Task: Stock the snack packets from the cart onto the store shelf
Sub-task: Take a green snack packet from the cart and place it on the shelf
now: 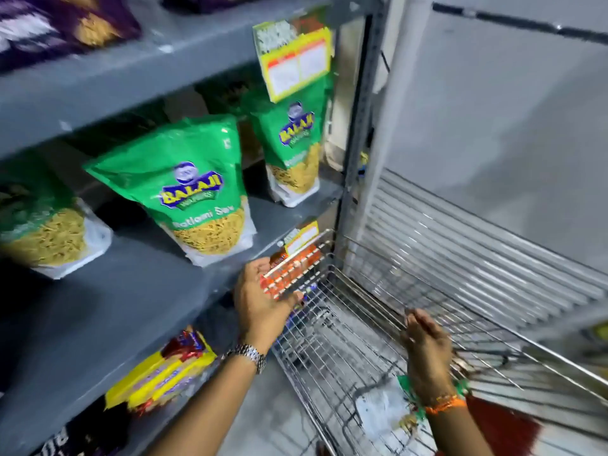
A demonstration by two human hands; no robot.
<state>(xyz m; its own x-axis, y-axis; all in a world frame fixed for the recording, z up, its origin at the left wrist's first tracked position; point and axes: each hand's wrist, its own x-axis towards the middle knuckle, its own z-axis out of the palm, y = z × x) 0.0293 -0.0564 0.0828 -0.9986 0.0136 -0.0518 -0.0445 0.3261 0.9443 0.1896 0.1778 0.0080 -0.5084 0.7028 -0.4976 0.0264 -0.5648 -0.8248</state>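
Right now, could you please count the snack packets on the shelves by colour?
Green packets, middle shelf: 3
Yellow packets, lower shelf: 1 stack, count unclear
Purple packets, top shelf: at least 1, blurred
Total clearly countable: 3 green

- I count three green snack packets (200, 189) standing on the middle shelf (138, 291).
- I see one wire cart (362, 340).
- Two hands: left hand (263, 291), right hand (427, 350).
- Two yellow price tags (296, 60).
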